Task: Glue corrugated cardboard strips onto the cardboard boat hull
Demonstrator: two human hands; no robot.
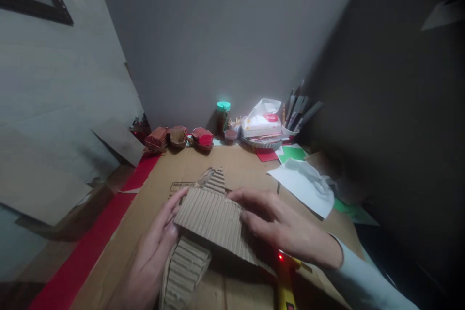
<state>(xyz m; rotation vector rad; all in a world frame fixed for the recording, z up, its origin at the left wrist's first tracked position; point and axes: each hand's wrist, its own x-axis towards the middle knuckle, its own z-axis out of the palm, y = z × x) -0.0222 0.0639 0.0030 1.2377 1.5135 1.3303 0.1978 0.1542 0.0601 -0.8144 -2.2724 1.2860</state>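
A sheet of ridged corrugated cardboard (212, 218) is held up between both hands in the middle of the view. My left hand (154, 247) grips its left edge, fingers behind. On its right edge, my right hand (271, 218) closes thumb and fingers. Below the sheet, beside my left hand, is a second ridged cardboard strip (189, 264); whether the two pieces are joined I cannot tell. A smaller torn ridged scrap (214, 180) lies just beyond the sheet. Under my right wrist lies a yellow tool (286, 286) with a lit red light, its kind unclear.
A large flat cardboard (160, 169) covers the table over a red surface (72, 271). Along the back stand reddish-brown cardboard shapes (178, 136), a teal-lidded jar (223, 116), a tissue pack (261, 126) and a holder of rods (296, 116). Crumpled white paper (305, 184) lies right.
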